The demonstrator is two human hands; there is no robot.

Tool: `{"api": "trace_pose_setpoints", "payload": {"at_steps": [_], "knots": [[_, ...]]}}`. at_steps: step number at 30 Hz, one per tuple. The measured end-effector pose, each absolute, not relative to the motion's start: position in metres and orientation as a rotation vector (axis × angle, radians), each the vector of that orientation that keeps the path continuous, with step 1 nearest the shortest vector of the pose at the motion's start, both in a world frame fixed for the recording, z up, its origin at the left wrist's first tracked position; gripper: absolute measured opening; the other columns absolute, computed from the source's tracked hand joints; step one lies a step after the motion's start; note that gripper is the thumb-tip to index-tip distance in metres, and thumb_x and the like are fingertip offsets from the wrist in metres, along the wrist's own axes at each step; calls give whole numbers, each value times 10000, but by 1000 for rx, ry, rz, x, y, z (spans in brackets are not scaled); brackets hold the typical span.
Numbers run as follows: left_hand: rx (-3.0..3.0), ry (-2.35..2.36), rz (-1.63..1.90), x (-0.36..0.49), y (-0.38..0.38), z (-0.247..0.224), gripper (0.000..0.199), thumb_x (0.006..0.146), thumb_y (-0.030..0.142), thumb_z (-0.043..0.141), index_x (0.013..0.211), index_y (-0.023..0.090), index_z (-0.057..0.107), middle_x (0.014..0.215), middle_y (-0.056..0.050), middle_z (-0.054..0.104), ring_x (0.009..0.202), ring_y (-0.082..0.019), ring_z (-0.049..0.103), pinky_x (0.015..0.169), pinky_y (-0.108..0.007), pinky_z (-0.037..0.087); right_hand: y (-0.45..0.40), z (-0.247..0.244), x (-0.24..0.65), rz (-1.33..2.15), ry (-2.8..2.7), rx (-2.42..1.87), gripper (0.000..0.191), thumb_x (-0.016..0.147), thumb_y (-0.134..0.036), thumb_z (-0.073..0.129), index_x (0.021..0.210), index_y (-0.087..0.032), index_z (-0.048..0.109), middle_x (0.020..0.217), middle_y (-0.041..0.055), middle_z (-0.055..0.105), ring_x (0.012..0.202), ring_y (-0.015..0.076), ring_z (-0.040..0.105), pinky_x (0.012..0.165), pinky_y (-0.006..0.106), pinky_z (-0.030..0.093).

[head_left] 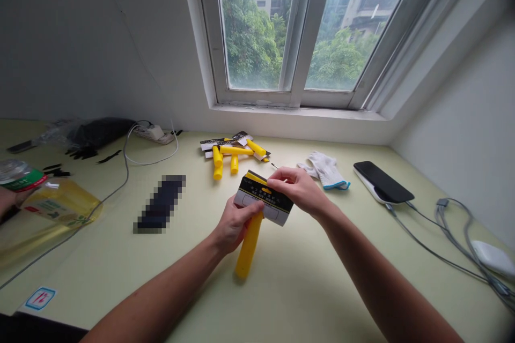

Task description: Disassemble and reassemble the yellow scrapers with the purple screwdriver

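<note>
My left hand [235, 225] grips a yellow plastic handle [248, 246] where it enters a black, yellow and white card sleeve [263, 198]. The handle's lower end points down toward me, above the pale green desk [281, 300]. My right hand [296, 190] pinches the sleeve's upper edge between thumb and fingers. Whatever the sleeve covers is hidden. Beyond my hands lies a pile of similar yellow-handled tools [233, 153] with black card packaging. A white work glove [326, 170] lies near my right hand.
A black phone [382, 182] rests on a white device with grey cables beside it. At left are a yellow oil bottle [60, 203], a pixelated dark object [161, 203], a black bag [98, 133] and a power strip [153, 132]. A person's hand [6, 201] shows at the left edge.
</note>
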State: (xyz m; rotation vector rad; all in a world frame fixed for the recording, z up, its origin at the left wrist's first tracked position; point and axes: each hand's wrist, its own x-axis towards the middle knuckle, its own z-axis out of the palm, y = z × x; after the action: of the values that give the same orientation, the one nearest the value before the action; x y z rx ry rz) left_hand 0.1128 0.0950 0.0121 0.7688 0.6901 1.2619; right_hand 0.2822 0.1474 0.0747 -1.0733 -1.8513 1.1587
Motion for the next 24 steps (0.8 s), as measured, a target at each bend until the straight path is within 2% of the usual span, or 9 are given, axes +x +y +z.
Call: {"api": "trace_pose_setpoints", "payload": {"at_steps": [2, 4, 7, 9, 14, 18, 24], "knots": [[759, 700, 1272, 113, 95, 13, 273, 714, 230, 783, 952, 129, 694, 913, -75, 711, 813, -186, 635, 758, -293, 480, 147, 77, 282, 1149, -1879, -1059, 270, 830, -413, 588, 759, -184, 714, 733, 29, 673, 674, 177, 598, 570, 278, 447], [751, 698, 1287, 113, 96, 15, 273, 724, 236, 775, 962, 132, 692, 902, -74, 707, 806, -184, 634, 755, -298, 481, 145, 79, 283, 1192, -1867, -1025, 282, 855, -429, 559, 924, -201, 708, 796, 30, 682, 726, 186, 618, 601, 280, 460], [751, 674, 1311, 111, 97, 17, 259, 740, 239, 762, 969, 140, 693, 887, -64, 701, 804, -178, 628, 755, -304, 481, 144, 81, 285, 1270, -1841, -1005, 380, 847, -451, 584, 1153, -227, 604, 904, 44, 675, 786, 195, 638, 621, 278, 479], [756, 668, 1334, 109, 100, 19, 227, 748, 231, 756, 951, 150, 693, 866, -44, 697, 785, -161, 623, 744, -292, 480, 144, 80, 288, 1327, -1874, -1005, 432, 823, -452, 624, 1179, -215, 573, 960, 63, 666, 801, 195, 638, 606, 267, 480], [793, 679, 1431, 103, 108, 31, 179, 755, 228, 746, 912, 169, 684, 867, -15, 696, 784, -150, 631, 711, -272, 493, 149, 72, 288, 1466, -1918, -889, 372, 814, -434, 648, 1044, -142, 638, 819, 51, 646, 690, 150, 592, 605, 272, 483], [845, 707, 1468, 98, 113, 39, 241, 733, 259, 763, 940, 168, 678, 898, -24, 693, 725, -144, 627, 621, -272, 522, 151, 70, 285, 1448, -1823, -784, 304, 819, -404, 645, 955, -134, 678, 829, 53, 641, 689, 137, 565, 621, 275, 486], [938, 766, 1405, 87, 119, 46, 273, 773, 318, 724, 994, 169, 664, 961, -63, 701, 839, -193, 660, 645, -292, 567, 150, 70, 284, 1290, -1670, -851, 244, 802, -387, 658, 755, -147, 656, 650, 2, 580, 600, 114, 512, 542, 243, 438]]}}
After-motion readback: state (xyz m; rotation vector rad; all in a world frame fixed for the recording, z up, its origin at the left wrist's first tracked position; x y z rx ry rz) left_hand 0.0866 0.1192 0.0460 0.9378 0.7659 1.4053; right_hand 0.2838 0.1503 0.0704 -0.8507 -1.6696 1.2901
